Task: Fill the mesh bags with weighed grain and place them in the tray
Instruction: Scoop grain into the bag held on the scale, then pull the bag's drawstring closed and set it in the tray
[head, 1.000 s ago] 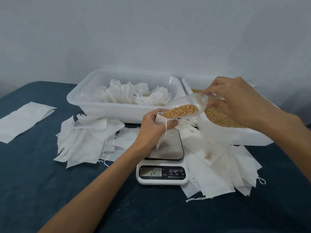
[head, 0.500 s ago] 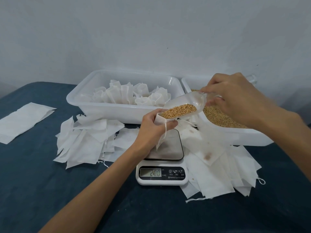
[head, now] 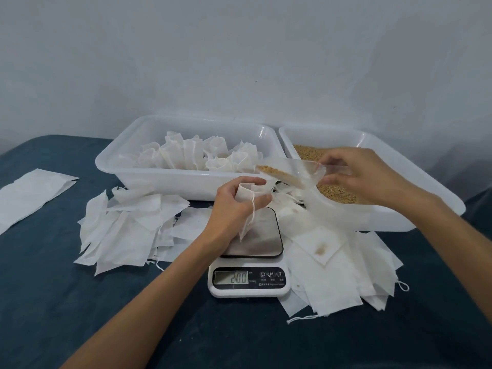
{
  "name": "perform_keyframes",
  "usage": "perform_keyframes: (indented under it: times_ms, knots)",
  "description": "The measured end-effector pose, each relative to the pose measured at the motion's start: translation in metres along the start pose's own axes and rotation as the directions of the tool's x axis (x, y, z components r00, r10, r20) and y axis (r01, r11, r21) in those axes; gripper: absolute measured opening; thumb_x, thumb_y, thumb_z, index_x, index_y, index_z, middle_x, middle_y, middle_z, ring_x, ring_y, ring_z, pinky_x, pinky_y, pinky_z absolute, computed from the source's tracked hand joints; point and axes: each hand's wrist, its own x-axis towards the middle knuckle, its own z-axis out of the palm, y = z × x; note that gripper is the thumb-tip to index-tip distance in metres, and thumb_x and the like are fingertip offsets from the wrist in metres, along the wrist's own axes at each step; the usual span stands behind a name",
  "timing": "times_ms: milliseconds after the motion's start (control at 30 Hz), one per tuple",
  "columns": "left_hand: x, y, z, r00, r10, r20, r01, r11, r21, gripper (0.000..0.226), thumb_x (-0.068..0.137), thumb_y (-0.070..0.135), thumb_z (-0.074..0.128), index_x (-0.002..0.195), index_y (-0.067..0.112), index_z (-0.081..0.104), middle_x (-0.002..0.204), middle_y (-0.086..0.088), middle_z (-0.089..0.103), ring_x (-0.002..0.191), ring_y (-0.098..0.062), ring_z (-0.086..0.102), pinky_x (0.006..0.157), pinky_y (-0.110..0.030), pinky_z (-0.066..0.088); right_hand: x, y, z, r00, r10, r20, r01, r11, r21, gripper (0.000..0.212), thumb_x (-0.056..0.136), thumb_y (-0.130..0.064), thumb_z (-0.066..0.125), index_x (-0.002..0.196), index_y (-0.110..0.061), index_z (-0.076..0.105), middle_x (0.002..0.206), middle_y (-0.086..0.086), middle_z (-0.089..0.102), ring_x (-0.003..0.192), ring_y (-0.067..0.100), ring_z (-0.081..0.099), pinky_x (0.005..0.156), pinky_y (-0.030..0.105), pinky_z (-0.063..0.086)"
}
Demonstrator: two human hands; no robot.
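Lying flat at far left on the dark table (head: pixel 66 302) is a white sheet (head: pixel 29 195), then a heap of empty bags (head: pixel 127 230). Behind it the tray (head: pixel 170 182) holds filled bags (head: pixel 191 155). The left hand (head: pixel 234 206) grips a mesh bag (head: pixel 246 201) above the scale (head: pixel 250 272), which reads 20.0. The right hand (head: pixel 364 174) pinches a clear scoop (head: pixel 292 171), tipping grain (head: pixel 271 171) toward the bag. Farthest right sits the grain bin (head: pixel 399 217), with more empty bags in front of it.
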Motion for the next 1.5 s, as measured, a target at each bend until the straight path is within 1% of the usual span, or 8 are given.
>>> perform_keyframes:
  times_ms: [100,333,500,700,833,1033,1333,1500]
  knots:
    - [0.000,0.000,-0.002,1.000,0.002,0.008,-0.002,1.000,-0.009,0.026,0.083,0.015,0.087,0.105,0.026,0.078,0.094,-0.003,0.073,0.079,-0.012,0.068,0.068,-0.021,0.051,0.004,0.024,-0.006,0.995,0.088,-0.046,-0.085,0.994,0.076,0.023,0.085,-0.016,0.079,0.097,-0.028,0.064,0.100,-0.014,0.067,0.096,-0.002,0.061,0.078,0.012,0.045]
    - [0.003,0.002,-0.004,1.000,0.004,-0.003,-0.004,1.000,-0.016,0.039,0.070,0.029,0.086,0.108,0.028,0.078,0.105,-0.004,0.075,0.099,-0.029,0.073,0.080,-0.033,0.056,0.021,0.084,-0.006,0.857,0.507,-0.091,-0.510,0.812,-0.284,0.013,0.087,-0.013,0.075,0.090,-0.001,0.071,0.104,0.019,0.072,0.089,0.034,0.067,0.080,0.045,0.056]
    - [0.004,0.000,-0.006,1.000,-0.003,0.006,0.003,1.000,-0.003,0.038,0.069,0.031,0.087,0.106,0.032,0.078,0.097,0.005,0.076,0.086,-0.016,0.070,0.074,-0.029,0.054,0.030,0.082,0.016,0.824,0.565,0.040,-0.502,0.761,-0.411,0.027,0.085,-0.021,0.078,0.103,-0.002,0.072,0.104,0.013,0.071,0.097,0.030,0.065,0.082,0.037,0.053]
    - [0.004,-0.002,-0.007,1.000,0.000,0.025,-0.001,1.000,0.007,0.039,0.069,0.031,0.088,0.106,0.034,0.077,0.099,0.000,0.078,0.087,-0.014,0.072,0.073,-0.026,0.055,0.028,0.062,0.030,0.839,0.544,0.024,-0.467,0.741,-0.482,0.012,0.088,-0.015,0.068,0.081,-0.008,0.060,0.089,0.009,0.064,0.079,0.025,0.058,0.066,0.031,0.043]
    - [0.003,-0.003,-0.006,0.998,-0.012,0.068,0.011,1.000,0.022,0.041,0.072,0.030,0.087,0.112,0.033,0.075,0.105,-0.006,0.078,0.091,-0.017,0.072,0.077,-0.028,0.055,0.016,0.024,0.041,0.926,0.230,-0.300,-0.348,0.829,-0.437,0.014,0.094,-0.023,0.063,0.088,-0.010,0.066,0.090,0.006,0.067,0.088,0.030,0.061,0.078,0.039,0.040]
    - [0.003,-0.004,-0.007,0.988,0.008,0.153,-0.019,0.997,0.070,0.022,0.090,0.017,0.081,0.112,0.017,0.076,0.092,-0.007,0.078,0.083,-0.013,0.070,0.074,-0.024,0.055,-0.004,-0.034,0.077,0.849,-0.107,-0.518,0.109,0.994,-0.026,0.012,0.099,-0.018,0.060,0.098,-0.014,0.071,0.086,-0.005,0.067,0.080,0.015,0.058,0.085,0.044,0.048]
    - [0.021,0.009,-0.019,0.991,0.131,0.037,-0.131,0.991,0.006,0.023,0.109,0.028,0.056,0.111,0.015,0.075,0.101,-0.010,0.081,0.100,-0.024,0.078,0.069,-0.029,0.061,-0.019,-0.032,0.114,0.734,-0.063,-0.677,0.359,0.882,0.306,0.009,0.100,-0.017,0.062,0.101,-0.017,0.071,0.049,-0.001,0.053,0.042,0.020,0.052,0.047,0.041,0.042]
    - [0.077,0.034,-0.014,0.989,0.131,-0.074,-0.136,0.988,-0.073,0.021,0.109,0.019,0.055,0.109,0.008,0.074,0.099,-0.013,0.079,0.098,-0.025,0.074,0.090,-0.039,0.062,-0.021,-0.029,0.111,0.742,-0.002,-0.670,0.357,0.847,0.393,0.009,0.101,-0.024,0.060,0.102,-0.027,0.068,0.049,-0.003,0.053,0.043,0.022,0.052,0.046,0.042,0.042]
